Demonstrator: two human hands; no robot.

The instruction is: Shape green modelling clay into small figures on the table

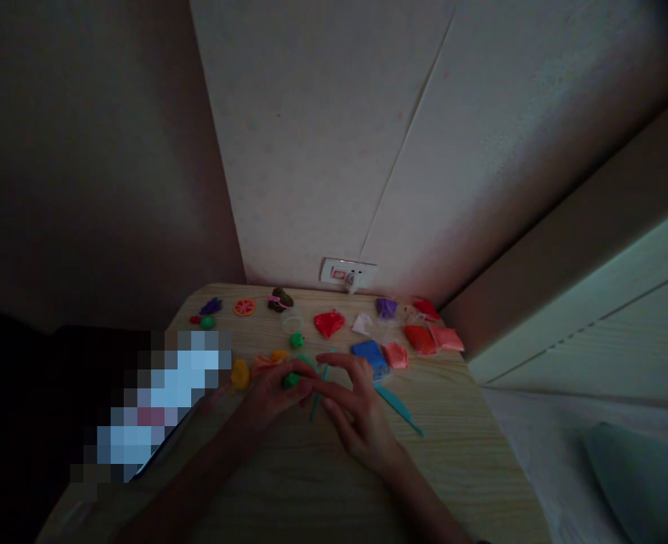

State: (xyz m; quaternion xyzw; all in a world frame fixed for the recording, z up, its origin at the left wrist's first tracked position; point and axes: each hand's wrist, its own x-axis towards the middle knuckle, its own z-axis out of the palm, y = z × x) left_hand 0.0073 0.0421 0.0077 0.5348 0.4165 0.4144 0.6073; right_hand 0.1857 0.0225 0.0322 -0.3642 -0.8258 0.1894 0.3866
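Tabletop (pixel 453 468) — pale wood-look, grained; blue tool (pixel 400 409) — smooth plastic; wall (pixel 311 136) — matt, w/ faint pattern.

Blurred and cut off
The screen (pixel 164 404) at left is pixelated beyond reading; the green piece (pixel 292 380) is partly covered by the left hand (pixel 282 389); the bottom edge cuts off both forearms.
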